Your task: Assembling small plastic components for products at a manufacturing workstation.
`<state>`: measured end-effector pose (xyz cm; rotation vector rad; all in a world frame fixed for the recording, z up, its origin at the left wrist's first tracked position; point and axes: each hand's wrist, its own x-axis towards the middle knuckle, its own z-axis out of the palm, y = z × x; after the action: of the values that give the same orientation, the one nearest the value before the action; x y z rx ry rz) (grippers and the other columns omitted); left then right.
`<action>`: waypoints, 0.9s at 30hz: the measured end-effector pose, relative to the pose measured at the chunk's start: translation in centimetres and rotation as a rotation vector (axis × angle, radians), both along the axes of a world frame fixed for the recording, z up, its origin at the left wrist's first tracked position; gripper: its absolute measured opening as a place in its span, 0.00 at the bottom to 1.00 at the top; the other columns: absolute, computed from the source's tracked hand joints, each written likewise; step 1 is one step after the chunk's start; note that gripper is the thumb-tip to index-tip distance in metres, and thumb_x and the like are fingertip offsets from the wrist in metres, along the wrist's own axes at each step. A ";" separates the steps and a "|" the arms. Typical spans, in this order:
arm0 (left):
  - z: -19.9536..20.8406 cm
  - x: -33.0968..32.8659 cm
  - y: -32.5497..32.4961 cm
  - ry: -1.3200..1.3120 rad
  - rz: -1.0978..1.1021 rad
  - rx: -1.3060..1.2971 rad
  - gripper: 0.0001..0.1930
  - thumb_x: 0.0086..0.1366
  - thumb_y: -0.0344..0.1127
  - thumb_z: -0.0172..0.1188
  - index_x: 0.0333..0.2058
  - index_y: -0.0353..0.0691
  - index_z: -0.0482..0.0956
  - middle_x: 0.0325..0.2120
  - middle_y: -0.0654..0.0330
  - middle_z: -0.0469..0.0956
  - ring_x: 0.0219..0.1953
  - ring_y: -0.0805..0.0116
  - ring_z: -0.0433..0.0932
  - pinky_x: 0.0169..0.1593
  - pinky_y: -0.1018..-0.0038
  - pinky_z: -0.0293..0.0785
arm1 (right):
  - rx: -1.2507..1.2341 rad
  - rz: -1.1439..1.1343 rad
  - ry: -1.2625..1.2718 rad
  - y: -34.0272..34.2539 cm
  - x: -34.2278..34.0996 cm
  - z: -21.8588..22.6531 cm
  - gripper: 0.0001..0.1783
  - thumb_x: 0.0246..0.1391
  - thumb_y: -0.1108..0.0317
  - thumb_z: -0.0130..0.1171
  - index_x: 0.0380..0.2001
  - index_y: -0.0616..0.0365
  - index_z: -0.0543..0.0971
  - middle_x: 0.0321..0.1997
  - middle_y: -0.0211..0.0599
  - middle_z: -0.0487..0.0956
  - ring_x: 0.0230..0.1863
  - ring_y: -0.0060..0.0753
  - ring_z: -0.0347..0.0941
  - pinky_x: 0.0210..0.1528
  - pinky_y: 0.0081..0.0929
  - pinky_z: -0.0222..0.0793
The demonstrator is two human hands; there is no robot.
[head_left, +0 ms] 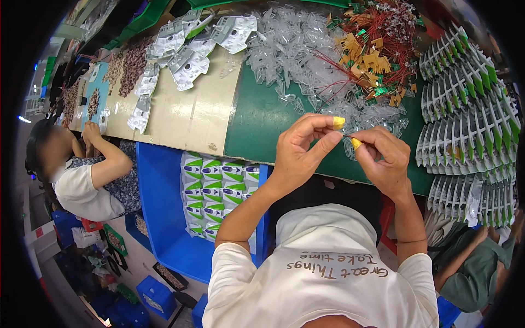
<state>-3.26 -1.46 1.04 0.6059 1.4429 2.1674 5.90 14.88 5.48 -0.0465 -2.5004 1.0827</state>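
My left hand and my right hand meet just above the near edge of the green work mat. Thumb and forefinger of the left are brought together at a small dark, thin piece, too small to name. From the other side the right pinches at the same spot, its remaining fingers curled in. Yellow tape wraps a fingertip on each hand. Just beyond the hands lies a heap of clear plastic pieces. Behind it to the right are red wires tangled with yellow-orange boards.
White-and-green plastic shells stand stacked in rows at the right edge. Loose grey-white shells lie on the beige tabletop. A blue bin at left holds packed white-green units. A person works further left; another sits at right.
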 end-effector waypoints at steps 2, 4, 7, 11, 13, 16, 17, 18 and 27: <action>-0.5 -0.1 -0.1 0.110 0.019 -0.029 0.10 0.64 0.25 0.65 0.43 0.31 0.80 0.40 0.58 0.77 0.42 0.74 0.77 0.46 0.77 0.76 | 0.013 -0.004 0.011 -0.1 0.1 -0.5 0.11 0.43 0.84 0.62 0.32 0.63 0.82 0.25 0.32 0.78 0.19 0.17 0.70 0.20 0.17 0.62; -0.7 0.1 -0.1 0.087 0.026 -0.036 0.09 0.63 0.24 0.65 0.42 0.32 0.81 0.40 0.58 0.78 0.42 0.74 0.77 0.46 0.77 0.76 | 0.028 -0.008 0.026 -0.1 0.1 -0.8 0.10 0.43 0.83 0.63 0.32 0.62 0.82 0.25 0.32 0.78 0.18 0.20 0.70 0.20 0.19 0.64; -0.9 0.4 0.0 0.068 0.050 -0.025 0.08 0.62 0.22 0.66 0.41 0.32 0.81 0.41 0.57 0.78 0.42 0.74 0.78 0.46 0.78 0.76 | -0.065 0.033 -0.006 0.0 0.0 -1.0 0.10 0.45 0.82 0.64 0.34 0.63 0.82 0.28 0.34 0.80 0.21 0.20 0.74 0.23 0.18 0.68; -1.2 0.8 0.3 0.121 0.108 -0.038 0.07 0.61 0.22 0.67 0.39 0.33 0.82 0.39 0.58 0.81 0.40 0.74 0.80 0.45 0.78 0.77 | -0.262 0.038 -0.073 -0.2 -0.1 -1.1 0.10 0.47 0.81 0.64 0.36 0.65 0.82 0.30 0.35 0.81 0.25 0.19 0.76 0.26 0.17 0.71; -1.3 0.8 0.6 0.128 0.128 -0.063 0.07 0.60 0.22 0.67 0.38 0.33 0.82 0.37 0.59 0.82 0.39 0.75 0.80 0.44 0.78 0.77 | -0.307 0.020 -0.091 -0.2 -0.4 -1.2 0.10 0.48 0.81 0.64 0.37 0.65 0.83 0.30 0.35 0.81 0.25 0.18 0.75 0.27 0.16 0.71; -1.4 0.8 0.2 0.137 0.137 -0.130 0.08 0.60 0.20 0.67 0.39 0.32 0.82 0.36 0.58 0.82 0.38 0.74 0.81 0.44 0.78 0.77 | -0.314 -0.009 -0.115 -0.6 -0.6 -1.3 0.09 0.48 0.81 0.63 0.35 0.64 0.82 0.29 0.34 0.79 0.23 0.17 0.72 0.25 0.16 0.67; -1.6 0.7 -0.1 0.143 0.125 -0.170 0.10 0.60 0.18 0.66 0.40 0.31 0.81 0.37 0.57 0.82 0.39 0.74 0.81 0.44 0.78 0.78 | -0.314 -0.016 -0.154 -0.7 -0.7 -1.5 0.08 0.48 0.81 0.63 0.34 0.63 0.82 0.28 0.33 0.78 0.22 0.16 0.69 0.23 0.16 0.63; -1.8 0.8 -0.3 0.149 0.140 -0.174 0.10 0.60 0.18 0.66 0.40 0.31 0.81 0.37 0.57 0.82 0.39 0.74 0.81 0.44 0.78 0.78 | -0.313 -0.020 -0.191 -0.8 -0.7 -1.5 0.07 0.48 0.81 0.62 0.33 0.63 0.82 0.28 0.32 0.77 0.20 0.15 0.65 0.22 0.17 0.60; -1.2 1.5 -1.4 0.154 0.143 -0.197 0.07 0.59 0.24 0.69 0.37 0.32 0.82 0.34 0.62 0.81 0.34 0.78 0.77 0.38 0.79 0.75 | -0.268 0.111 -0.115 -1.1 -0.7 -1.9 0.08 0.47 0.83 0.63 0.33 0.62 0.82 0.28 0.32 0.78 0.22 0.19 0.66 0.24 0.19 0.60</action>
<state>-1.72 -2.82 -0.12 0.6266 1.8060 2.0875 5.16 13.74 3.61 -0.0480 -2.4642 1.4955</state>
